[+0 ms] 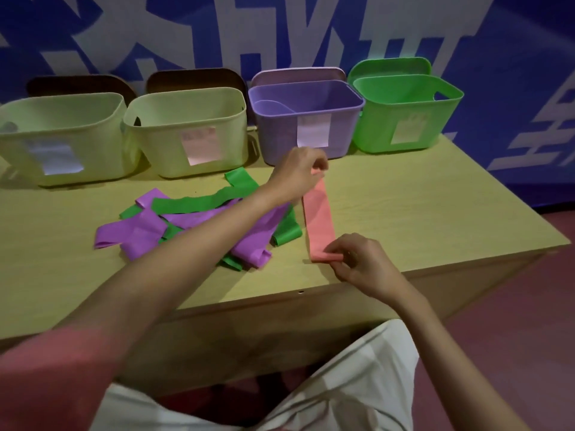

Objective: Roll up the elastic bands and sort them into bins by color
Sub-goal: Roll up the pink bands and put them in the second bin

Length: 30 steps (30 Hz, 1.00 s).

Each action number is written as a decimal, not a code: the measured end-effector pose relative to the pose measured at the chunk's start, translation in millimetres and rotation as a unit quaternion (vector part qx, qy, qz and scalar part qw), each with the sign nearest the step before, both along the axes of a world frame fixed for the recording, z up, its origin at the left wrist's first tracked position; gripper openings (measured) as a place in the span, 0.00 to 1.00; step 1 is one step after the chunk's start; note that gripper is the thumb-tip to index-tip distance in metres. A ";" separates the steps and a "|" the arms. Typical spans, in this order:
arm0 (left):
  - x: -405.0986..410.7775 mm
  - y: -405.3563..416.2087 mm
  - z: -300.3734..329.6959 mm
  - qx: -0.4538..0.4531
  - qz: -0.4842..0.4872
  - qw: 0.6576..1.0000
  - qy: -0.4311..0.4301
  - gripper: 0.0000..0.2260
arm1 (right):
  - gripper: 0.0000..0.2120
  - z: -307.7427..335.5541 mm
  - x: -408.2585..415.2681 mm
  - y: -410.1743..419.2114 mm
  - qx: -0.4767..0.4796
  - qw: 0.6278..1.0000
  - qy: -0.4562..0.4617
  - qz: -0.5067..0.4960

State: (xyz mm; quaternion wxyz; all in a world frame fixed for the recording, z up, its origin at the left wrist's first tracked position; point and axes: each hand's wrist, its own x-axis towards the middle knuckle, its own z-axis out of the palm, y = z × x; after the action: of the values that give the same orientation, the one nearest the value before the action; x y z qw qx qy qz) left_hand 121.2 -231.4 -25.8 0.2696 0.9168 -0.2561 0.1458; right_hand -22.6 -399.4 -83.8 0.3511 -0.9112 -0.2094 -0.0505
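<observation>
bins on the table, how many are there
4, in a row along the table's far edge: cream bin far left, cream bin next, purple bin, green bin far right. None seems hidden.

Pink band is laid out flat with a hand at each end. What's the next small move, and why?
Probably start rolling from the near end. The right hand already pinches the near end of the pink band, where a small fold has begun, while the left hand pinches the far end, keeping it straight on the table. Rolling toward the left hand should give a tight roll.
</observation>
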 end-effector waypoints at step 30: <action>-168.4 20.6 -83.9 0.022 -0.034 0.997 -0.067 0.02 | 0.04 -39.3 -23.9 -10.1 -0.017 0.981 -0.193 -0.017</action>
State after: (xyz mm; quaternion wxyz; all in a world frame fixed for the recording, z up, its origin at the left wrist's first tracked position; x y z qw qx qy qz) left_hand -47.2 -210.9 -109.7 0.2363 0.9015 -0.3076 0.1919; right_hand -46.4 -409.4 -123.0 0.2874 -0.8936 -0.2585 -0.2279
